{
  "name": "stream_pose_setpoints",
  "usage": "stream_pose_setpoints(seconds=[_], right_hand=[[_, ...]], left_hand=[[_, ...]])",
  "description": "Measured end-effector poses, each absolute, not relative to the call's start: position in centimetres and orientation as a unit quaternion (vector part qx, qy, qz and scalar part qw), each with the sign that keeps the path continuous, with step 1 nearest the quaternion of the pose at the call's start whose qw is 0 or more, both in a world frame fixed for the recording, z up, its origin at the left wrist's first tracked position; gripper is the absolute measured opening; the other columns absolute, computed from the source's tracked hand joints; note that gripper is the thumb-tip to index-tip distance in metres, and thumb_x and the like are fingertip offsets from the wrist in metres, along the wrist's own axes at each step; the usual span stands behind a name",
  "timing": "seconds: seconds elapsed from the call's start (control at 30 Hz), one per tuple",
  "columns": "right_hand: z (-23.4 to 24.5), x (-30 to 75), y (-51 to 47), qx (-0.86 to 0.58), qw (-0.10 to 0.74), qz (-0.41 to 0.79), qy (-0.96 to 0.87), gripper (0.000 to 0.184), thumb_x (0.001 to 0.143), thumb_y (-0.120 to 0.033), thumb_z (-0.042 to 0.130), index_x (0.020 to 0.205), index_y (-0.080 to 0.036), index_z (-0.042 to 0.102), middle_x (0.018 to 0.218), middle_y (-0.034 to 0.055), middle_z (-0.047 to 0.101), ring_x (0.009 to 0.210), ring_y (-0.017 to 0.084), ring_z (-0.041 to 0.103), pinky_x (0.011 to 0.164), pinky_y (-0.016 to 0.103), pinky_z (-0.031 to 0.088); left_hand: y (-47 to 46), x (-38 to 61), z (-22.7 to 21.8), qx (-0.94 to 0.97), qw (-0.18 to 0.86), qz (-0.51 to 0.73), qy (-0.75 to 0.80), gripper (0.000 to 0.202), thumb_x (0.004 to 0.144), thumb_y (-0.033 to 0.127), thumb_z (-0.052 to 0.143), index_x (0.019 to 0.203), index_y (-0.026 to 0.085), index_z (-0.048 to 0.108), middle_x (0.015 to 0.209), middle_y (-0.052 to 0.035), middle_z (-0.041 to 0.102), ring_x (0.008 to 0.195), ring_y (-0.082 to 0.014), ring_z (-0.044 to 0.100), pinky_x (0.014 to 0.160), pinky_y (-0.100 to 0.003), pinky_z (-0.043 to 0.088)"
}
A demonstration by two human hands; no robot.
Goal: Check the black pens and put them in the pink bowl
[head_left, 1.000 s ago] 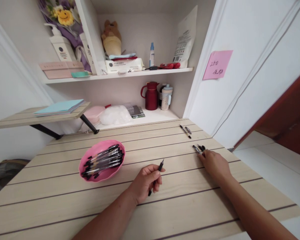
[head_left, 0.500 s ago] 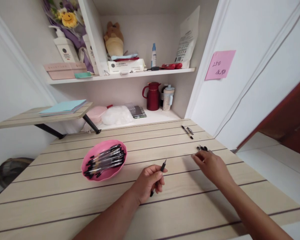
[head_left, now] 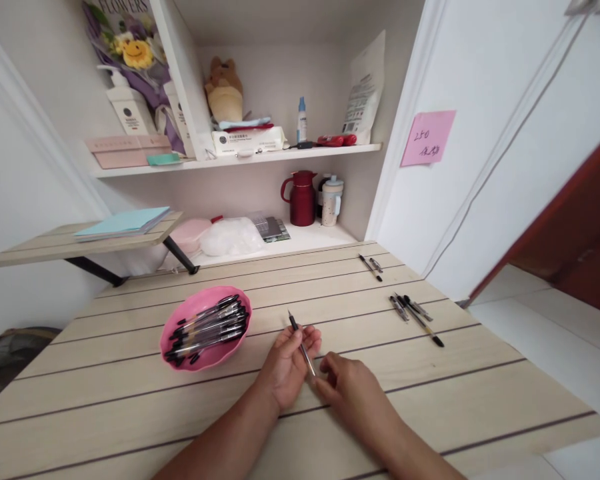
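Observation:
My left hand (head_left: 286,365) holds an uncapped pen (head_left: 307,357) between thumb and fingers, its tip pointing up and to the left. My right hand (head_left: 353,388) is curled at the pen's lower end, thumb and fingertips closed around it. The very end of the pen is hidden by those fingers. Left of the hands, a pink bowl (head_left: 205,365) contains several black and clear pens (head_left: 213,327). On the right of the table lies another pen (head_left: 423,321), with small clear-and-black pieces that look like pen caps (head_left: 399,308) beside it.
Farther back on the striped wooden table (head_left: 260,280) lie one more pen (head_left: 370,267) and a small cap-like piece (head_left: 376,265). A raised stand (head_left: 55,245) with blue papers (head_left: 125,222) is at the left. Behind, shelves hold a red jug (head_left: 303,200) and a cup (head_left: 331,202).
My right hand has come back from the small pieces at the right to the pen's lower end. My left hand has shifted slightly left, and the pen now tilts left.

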State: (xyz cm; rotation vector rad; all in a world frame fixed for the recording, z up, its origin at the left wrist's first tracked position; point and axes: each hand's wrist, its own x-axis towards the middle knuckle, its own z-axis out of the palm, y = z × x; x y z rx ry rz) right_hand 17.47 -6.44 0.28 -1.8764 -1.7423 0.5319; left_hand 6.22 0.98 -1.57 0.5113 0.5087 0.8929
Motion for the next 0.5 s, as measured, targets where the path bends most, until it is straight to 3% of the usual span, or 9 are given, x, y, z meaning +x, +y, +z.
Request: stream_pose_setpoints(seconds=[0.2, 0.37, 0.5], right_hand=[[-0.6, 17.7, -6.2, -0.687, 0.295, 0.198, -0.635, 0.014, 0.076, -0.018, 0.042, 0.066, -0.019, 0.052, 0.059, 0.0014, 0.062, 0.054, 0.014, 0.055, 0.050, 0.022, 0.031], [-0.4, 22.6, -6.1, -0.770, 0.200, 0.063, -0.603, 0.014, 0.078, -0.021, 0.041, 0.072, -0.019, 0.054, 0.063, 0.0032, 0.064, 0.057, 0.016, 0.058, 0.050, 0.023, 0.030], [-0.7, 28.0, -6.2, -0.840, 0.099, -0.037, -0.532, 0.016, 0.078, -0.026, 0.041, 0.071, -0.019, 0.053, 0.072, 0.0073, 0.065, 0.067, 0.021, 0.060, 0.050, 0.025, 0.029]], left_hand=[[0.9, 6.3, -1.6, 0.246, 0.842, 0.413, 0.245, 0.019, 0.071, 0.021, 0.064, 0.087, 0.017, 0.056, 0.100, -0.0071, 0.061, 0.099, -0.0169, 0.056, 0.093, -0.034, 0.037], [0.5, 6.1, -1.4, 0.292, 0.842, 0.373, 0.258, 0.038, 0.070, 0.026, 0.065, 0.105, 0.018, 0.055, 0.110, -0.0117, 0.057, 0.106, -0.0220, 0.052, 0.095, -0.040, 0.034], [0.4, 6.0, -1.3, 0.327, 0.835, 0.351, 0.270, 0.036, 0.069, 0.027, 0.065, 0.103, 0.017, 0.057, 0.106, -0.0120, 0.058, 0.100, -0.0222, 0.054, 0.090, -0.040, 0.036]])
